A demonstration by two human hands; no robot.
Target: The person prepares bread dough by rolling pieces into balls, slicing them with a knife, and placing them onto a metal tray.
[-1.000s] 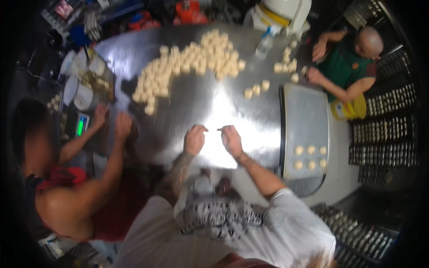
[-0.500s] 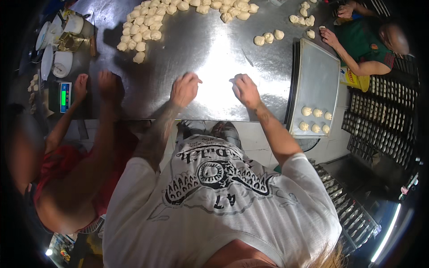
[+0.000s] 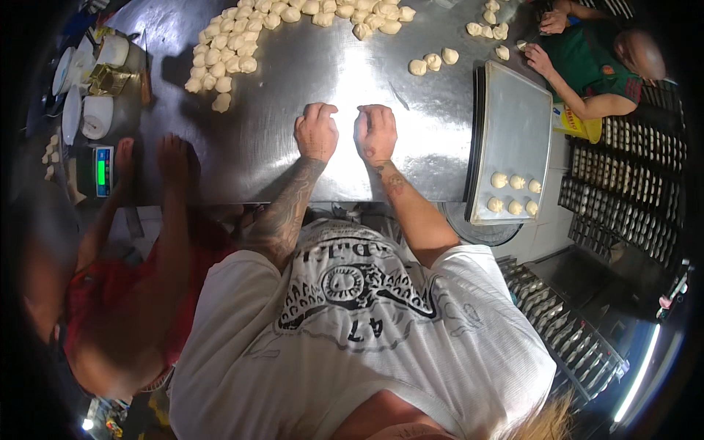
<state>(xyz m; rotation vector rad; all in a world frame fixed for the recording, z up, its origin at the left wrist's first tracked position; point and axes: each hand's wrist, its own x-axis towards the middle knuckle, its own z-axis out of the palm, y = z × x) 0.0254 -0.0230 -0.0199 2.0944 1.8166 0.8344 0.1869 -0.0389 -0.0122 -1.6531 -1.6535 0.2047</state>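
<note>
Over the steel table (image 3: 257, 158), my left hand (image 3: 317, 133) is closed, its fingers curled down and nothing showing in them. Beside it on the right, a small gap away, my right hand (image 3: 377, 134) is closed in a similar loose fist. Its palm side is hidden from me, and no object shows in it. A thin dark blade-like piece (image 3: 398, 96) lies on the table just beyond my right hand. Farther off, a large group of pale dough balls (image 3: 233, 48) spreads along the far left. Three more dough balls (image 3: 433, 61) sit at the far right.
At the right edge, a metal baking tray (image 3: 511, 132) bears several shaped dough pieces (image 3: 517, 182). A co-worker in green (image 3: 587, 62) handles dough beyond it. On my left, a co-worker in red (image 3: 125, 293) leans near a scale with a green display (image 3: 103, 171). Loaded racks (image 3: 623, 183) stand right.
My hands have come closer together and slightly farther over the table, and my left thumb no longer sticks out. The view has shifted a little. The dough pieces keep their places.
</note>
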